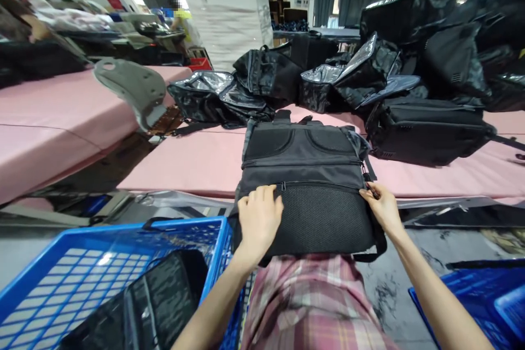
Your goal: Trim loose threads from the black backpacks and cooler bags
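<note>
A black backpack (303,172) lies across the near edge of the pink-covered table and over my lap, its padded back panel facing up. It has a mesh lower section and a zipper near its middle. My left hand (260,221) is closed on the fabric at the left of the mesh section, fingers curled close to the zipper pull (283,186). At the right edge, my right hand (382,208) pinches a small black strap end (372,190) between thumb and fingers. Part of that strap is hidden by the fingers.
Several dark bags, including an open silver-lined bag (205,85), are heaped along the pink table (184,161). A blue crate (223,235) with a dark bag inside stands at my left, another blue bin (479,295) at my right. A grey chair back (131,85) stands left; people are beyond.
</note>
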A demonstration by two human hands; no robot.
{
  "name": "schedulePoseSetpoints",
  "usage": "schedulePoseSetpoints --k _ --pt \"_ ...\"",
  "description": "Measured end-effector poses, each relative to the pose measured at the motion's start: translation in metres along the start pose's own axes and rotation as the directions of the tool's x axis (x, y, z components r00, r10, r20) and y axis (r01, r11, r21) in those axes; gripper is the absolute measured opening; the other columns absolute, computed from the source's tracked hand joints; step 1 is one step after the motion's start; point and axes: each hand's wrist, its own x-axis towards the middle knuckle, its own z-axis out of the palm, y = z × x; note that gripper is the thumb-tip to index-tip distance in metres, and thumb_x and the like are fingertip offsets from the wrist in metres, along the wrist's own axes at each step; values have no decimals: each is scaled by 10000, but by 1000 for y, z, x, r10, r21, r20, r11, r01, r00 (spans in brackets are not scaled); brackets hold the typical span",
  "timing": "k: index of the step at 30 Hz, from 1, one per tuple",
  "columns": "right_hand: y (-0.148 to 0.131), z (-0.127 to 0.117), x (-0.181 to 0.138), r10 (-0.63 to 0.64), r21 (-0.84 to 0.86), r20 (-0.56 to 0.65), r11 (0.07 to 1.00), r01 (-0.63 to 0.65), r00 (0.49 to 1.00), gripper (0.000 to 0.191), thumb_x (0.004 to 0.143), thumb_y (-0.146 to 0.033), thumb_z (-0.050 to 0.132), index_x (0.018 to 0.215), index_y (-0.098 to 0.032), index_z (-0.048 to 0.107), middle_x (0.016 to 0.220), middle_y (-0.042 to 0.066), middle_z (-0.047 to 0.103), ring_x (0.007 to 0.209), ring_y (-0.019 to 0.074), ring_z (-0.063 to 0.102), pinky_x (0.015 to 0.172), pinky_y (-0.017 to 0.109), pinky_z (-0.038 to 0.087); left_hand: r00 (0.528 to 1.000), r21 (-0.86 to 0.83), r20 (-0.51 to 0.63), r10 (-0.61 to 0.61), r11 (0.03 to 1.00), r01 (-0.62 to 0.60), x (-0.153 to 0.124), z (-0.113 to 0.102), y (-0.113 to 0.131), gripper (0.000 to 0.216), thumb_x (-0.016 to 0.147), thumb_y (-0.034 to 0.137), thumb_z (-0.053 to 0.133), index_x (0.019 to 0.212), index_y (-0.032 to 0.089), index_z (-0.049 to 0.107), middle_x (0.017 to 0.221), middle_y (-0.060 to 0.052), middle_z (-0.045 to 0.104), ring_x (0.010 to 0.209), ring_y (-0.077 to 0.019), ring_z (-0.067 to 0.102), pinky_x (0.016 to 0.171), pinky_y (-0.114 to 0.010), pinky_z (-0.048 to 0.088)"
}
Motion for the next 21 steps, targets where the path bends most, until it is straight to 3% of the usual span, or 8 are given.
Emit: schedulePoseSetpoints --k 3,7,11,14,16,19,21 --pt "-3 3 -3 1 -45 -5 999 -1 1000 456 714 -474 572 1012 -133 624 746 44 633 689 190 579 673 314 425 990 227 124 -61 973 32 18 20 28 355 857 375 389 929 87 583 870 -175 595 842 -318 550 689 -403 410" --pt "-5 3 -6 19 -62 -36 998 -21 999 412 702 -456 583 985 -161 640 721 26 629 666 181 575 653 297 418 980 335 201 6 939 -74 23 23 29 358 900 269 254 853 113 573 821 -133 585 798 -271 570 619 -322 410" --pt "-3 2 -4 33 -42 -46 999 -35 998 341 690 -410 606 950 -194 652 736 19 645 690 186 590 678 304 428 965 362 264 9 926 -107 23 1 -10 357 899 285 257 827 157 583 823 -98 615 759 -247 598 591 -299 407" --pt "2 1 -2 27 -1 -47 1000 -28 999 342 684 -408 616 953 -199 652 760 24 657 701 191 602 691 316 442 936 369 320 -144 929 17 22 -19 -62 333 873 346 318 849 196 614 897 -77 655 702 -241 608 611 -323 416" --pt "5 1 1 15 45 -31 999 -14 999 340 696 -403 604 950 -184 655 792 37 672 720 193 615 699 316 454 904 296 352 -243 945 139 16 -28 -93 305 843 373 364 817 220 626 822 -34 676 671 -222 603 636 -328 425" --pt "9 -2 8 -18 122 7 992 16 1000 290 719 -369 572 905 -168 668 874 59 689 786 195 629 735 303 463 913 137 206 -352 934 329 1 -30 -110 271 816 428 384 747 258 583 690 36 653 665 -206 600 652 -337 450" --pt "9 -5 15 -35 148 25 988 31 999 242 713 -344 574 848 -171 677 896 61 691 806 198 628 745 298 456 961 -26 37 -273 961 274 -7 -22 -95 264 818 466 383 774 277 562 763 53 650 733 -206 607 694 -356 469"
